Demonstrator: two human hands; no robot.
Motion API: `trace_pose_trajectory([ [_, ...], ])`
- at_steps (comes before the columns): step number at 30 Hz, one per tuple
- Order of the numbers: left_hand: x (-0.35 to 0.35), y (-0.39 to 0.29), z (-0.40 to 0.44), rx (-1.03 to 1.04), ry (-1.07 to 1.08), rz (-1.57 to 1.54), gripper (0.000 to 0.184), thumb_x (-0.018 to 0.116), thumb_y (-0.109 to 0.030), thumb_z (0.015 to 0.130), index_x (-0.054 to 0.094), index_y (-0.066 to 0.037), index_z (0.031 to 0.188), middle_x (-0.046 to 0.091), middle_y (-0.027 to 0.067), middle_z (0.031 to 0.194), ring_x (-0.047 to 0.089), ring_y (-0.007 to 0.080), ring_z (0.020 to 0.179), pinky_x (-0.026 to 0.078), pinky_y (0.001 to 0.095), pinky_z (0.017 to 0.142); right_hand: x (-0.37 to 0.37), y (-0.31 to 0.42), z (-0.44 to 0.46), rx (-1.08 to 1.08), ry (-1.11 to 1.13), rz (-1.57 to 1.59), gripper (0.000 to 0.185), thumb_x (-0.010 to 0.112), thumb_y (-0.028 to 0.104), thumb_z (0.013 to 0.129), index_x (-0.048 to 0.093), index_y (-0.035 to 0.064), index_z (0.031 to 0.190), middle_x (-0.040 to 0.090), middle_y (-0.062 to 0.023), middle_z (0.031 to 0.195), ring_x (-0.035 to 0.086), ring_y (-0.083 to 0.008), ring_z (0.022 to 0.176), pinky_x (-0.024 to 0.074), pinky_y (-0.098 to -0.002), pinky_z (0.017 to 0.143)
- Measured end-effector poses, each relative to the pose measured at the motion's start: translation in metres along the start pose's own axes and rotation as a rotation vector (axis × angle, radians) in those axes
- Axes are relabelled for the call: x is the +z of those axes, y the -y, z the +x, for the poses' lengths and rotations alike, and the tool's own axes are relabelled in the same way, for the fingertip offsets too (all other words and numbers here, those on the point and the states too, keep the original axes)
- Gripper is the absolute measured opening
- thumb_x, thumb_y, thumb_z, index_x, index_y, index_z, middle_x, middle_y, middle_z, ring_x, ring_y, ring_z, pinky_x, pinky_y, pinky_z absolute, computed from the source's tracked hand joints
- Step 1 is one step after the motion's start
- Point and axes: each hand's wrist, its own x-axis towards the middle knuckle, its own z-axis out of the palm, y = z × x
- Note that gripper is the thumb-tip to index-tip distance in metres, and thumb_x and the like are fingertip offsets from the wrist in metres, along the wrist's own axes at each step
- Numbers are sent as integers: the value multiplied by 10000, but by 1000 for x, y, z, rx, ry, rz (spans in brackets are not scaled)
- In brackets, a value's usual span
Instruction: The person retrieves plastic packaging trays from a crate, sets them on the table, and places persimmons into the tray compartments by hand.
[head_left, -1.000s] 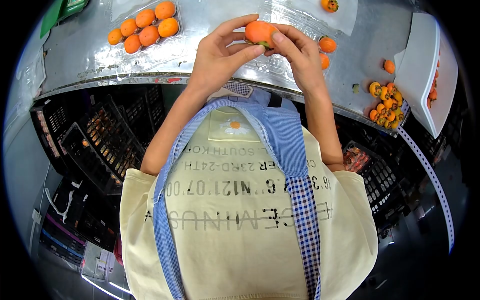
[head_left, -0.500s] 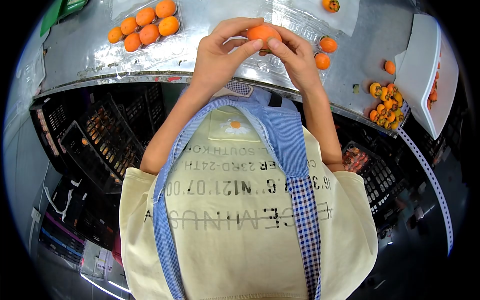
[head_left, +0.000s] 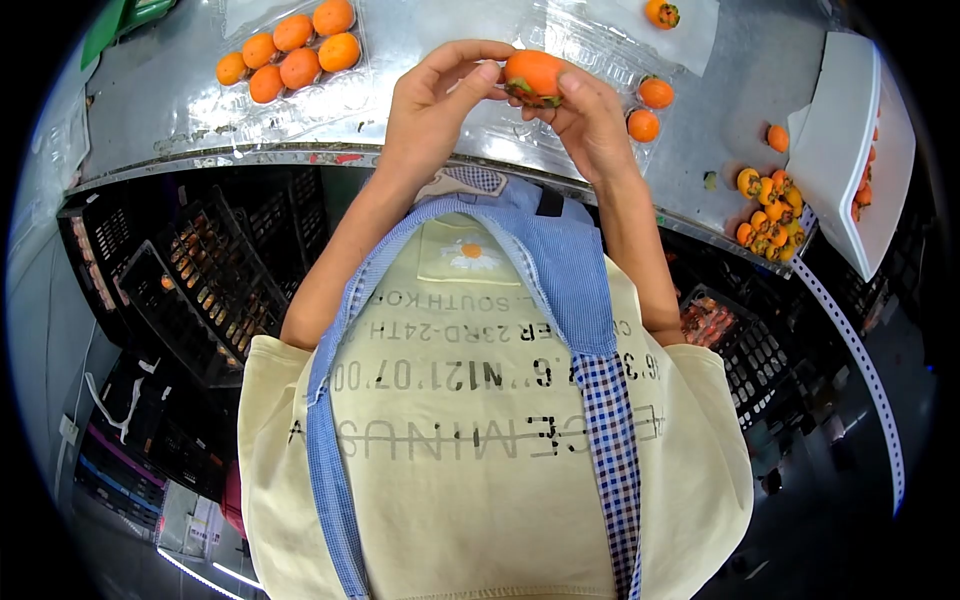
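An orange persimmon (head_left: pixel 533 76) is held up over the metal table, its green-brown calyx turned down toward me. My right hand (head_left: pixel 592 118) pinches its right side, thumb in front and fingers behind and below. My left hand (head_left: pixel 432 108) has its fingertips at the fruit's left end, index on the upper edge and thumb close beside it. Beneath the hands lies a clear plastic tray (head_left: pixel 590 50), partly hidden by them. Two persimmons, one upper (head_left: pixel 655 93) and one lower (head_left: pixel 643 126), sit along its right side.
At left, several persimmons (head_left: pixel 300 68) fill rows in another clear tray. A lone persimmon (head_left: pixel 661 13) rests on a white sheet (head_left: pixel 700 35). Small orange-yellow fruits (head_left: pixel 772 215) are heaped at the right edge, beside a tilted white bin (head_left: pixel 835 130). Black crates (head_left: pixel 215 270) stand below the table.
The persimmon has turned so that its calyx now shows at the bottom. My left thumb has drawn back from its front to its left end, while my right hand keeps hold.
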Motion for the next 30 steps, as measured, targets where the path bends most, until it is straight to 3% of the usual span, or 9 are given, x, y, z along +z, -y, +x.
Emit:
trace_pose_trajectory([
  [5, 0, -3, -1, -31, 2, 36, 260, 607, -84, 864, 577, 21, 1099, 617, 101, 1060, 588, 158, 960, 471, 300, 884, 5, 0, 0, -14, -35, -186, 473, 694, 213, 803, 541, -26, 1182, 607, -107, 1045, 592, -173, 938, 490, -299, 829],
  [8, 0, 1, 0, 2, -43, 33, 227, 620, -102, 854, 605, 6, 1052, 629, 81, 992, 586, 141, 939, 483, 280, 842, 7, 1, 0, -96, -58, -337, 507, 718, 206, 783, 533, -8, 1204, 592, -110, 1096, 578, -177, 997, 471, -302, 873],
  [14, 0, -3, 1, -113, -18, -19, 319, 627, -176, 865, 556, 10, 1115, 616, 109, 1023, 592, 153, 953, 486, 279, 823, 11, 0, 0, -309, -43, -526, 575, 755, 175, 732, 516, 22, 1232, 571, -126, 1171, 571, -204, 1041, 447, -308, 920],
  [17, 1, -2, 0, -142, 30, -7, 374, 632, -214, 866, 527, 1, 1154, 594, 123, 1074, 594, 170, 966, 488, 282, 835, 13, 5, -2, -335, 10, -730, 603, 731, 54, 737, 464, -12, 1274, 523, -127, 1242, 509, -206, 1141, 417, -326, 968],
  [23, -1, -4, 5, -338, 42, -402, 412, 509, -277, 932, 472, 36, 1197, 546, 138, 1144, 576, 207, 1029, 493, 313, 880, 16, 4, 1, -365, -50, -706, 614, 742, 69, 730, 445, -2, 1263, 547, -112, 1184, 554, -176, 1020, 465, -288, 866],
  [26, 0, 0, 6, -339, 12, -490, 445, 527, -280, 923, 440, 71, 1183, 540, 181, 1144, 586, 244, 1029, 491, 339, 896, 14, -1, 5, -293, -52, -605, 593, 741, 79, 738, 446, 1, 1246, 555, -99, 1137, 556, -144, 936, 472, -265, 799],
  [30, -8, 1, 5, -355, 5, -482, 417, 515, -275, 928, 446, 59, 1169, 532, 179, 1152, 577, 257, 1053, 483, 354, 911, 22, -4, 10, -280, -91, -564, 553, 751, 145, 731, 490, 1, 1197, 608, -76, 1036, 583, -128, 809, 491, -280, 798],
])
